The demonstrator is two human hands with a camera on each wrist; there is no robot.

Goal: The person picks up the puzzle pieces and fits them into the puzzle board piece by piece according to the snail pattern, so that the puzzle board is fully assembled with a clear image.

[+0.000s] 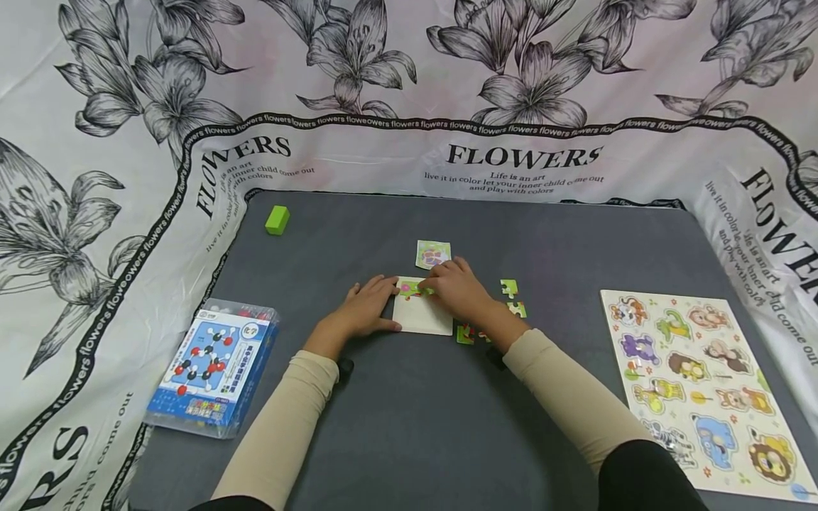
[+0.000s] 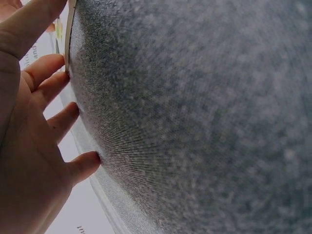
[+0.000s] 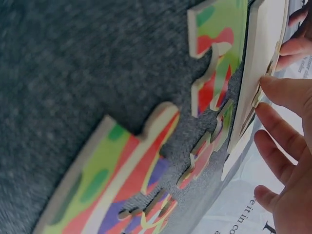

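Observation:
A small pale puzzle board (image 1: 418,319) lies in the middle of the dark table, with green and pink jigsaw pieces (image 1: 407,289) along its far edge. My left hand (image 1: 361,309) rests at the board's left side, thumb by the near corner and fingers extended toward the far one. Over the board's far right part, my right hand (image 1: 463,287) pinches a puzzle piece (image 3: 257,97) between thumb and index finger, low at the board's surface. My right palm hides part of the board in the head view. Loose jigsaw pieces (image 3: 119,180) in green, red and purple lie beside the right hand.
Beyond the board is a small square picture card (image 1: 433,253). A green block (image 1: 277,220) stands at the far left. On the left lies a clear blue-labelled box (image 1: 214,365); on the right, a large animal puzzle board (image 1: 696,383). Floral cloth (image 1: 358,156) surrounds the dark surface.

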